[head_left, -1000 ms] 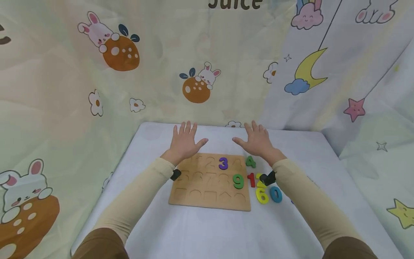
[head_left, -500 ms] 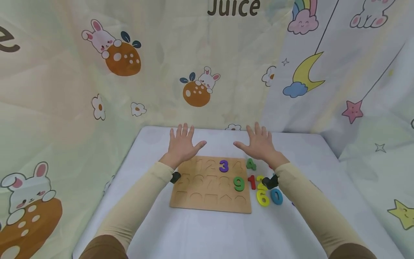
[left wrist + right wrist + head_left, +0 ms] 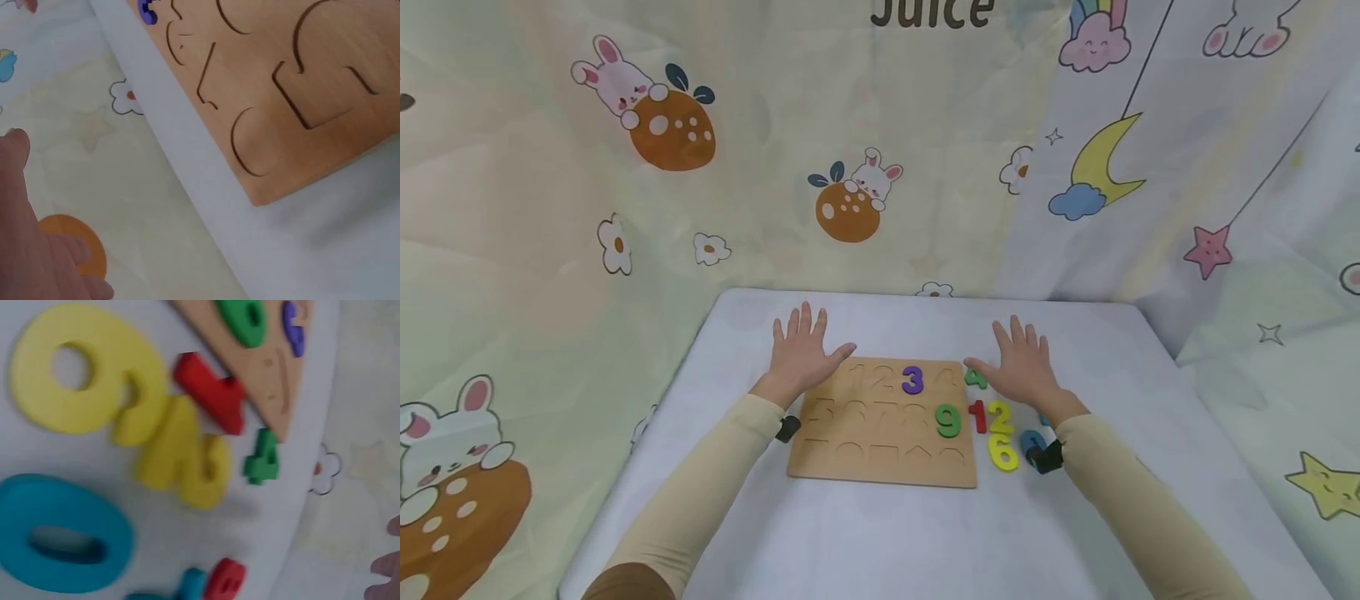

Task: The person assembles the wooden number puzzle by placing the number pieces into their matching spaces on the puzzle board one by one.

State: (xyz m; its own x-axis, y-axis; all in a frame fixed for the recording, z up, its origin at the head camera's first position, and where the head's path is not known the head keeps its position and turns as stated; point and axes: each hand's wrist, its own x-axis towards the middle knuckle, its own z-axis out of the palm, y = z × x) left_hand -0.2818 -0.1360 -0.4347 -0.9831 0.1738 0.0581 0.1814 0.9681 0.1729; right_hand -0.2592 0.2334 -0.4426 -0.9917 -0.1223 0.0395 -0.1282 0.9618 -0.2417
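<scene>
Both hands are held up over the table with fingers spread, and neither holds anything. My left hand (image 3: 801, 354) is over the upper left corner of a wooden number board (image 3: 865, 462) with cut outlines. My right hand (image 3: 1022, 367) is to the right of the board, its thumb overlapping a green 4 (image 3: 976, 379) in the head view. A purple 3 (image 3: 912, 381) and a green 9 (image 3: 948, 421) sit on the board. Beside its right edge lie a red 1 (image 3: 977, 416), a yellow 2 (image 3: 1000, 417) and a yellow 6 (image 3: 1003, 453).
A blue 0 (image 3: 62, 584) lies right of the yellow 6, partly behind the wrist camera in the head view. A red piece (image 3: 225, 580) and another blue piece (image 3: 190, 584) show in the right wrist view. A printed cloth (image 3: 760, 167) hangs behind the white table (image 3: 850, 542).
Both hands have moved apart and slightly down toward the near side. The right hand has shifted right, now overlapping the green 4, and more of the yellow 2 shows. The pieces have not moved.
</scene>
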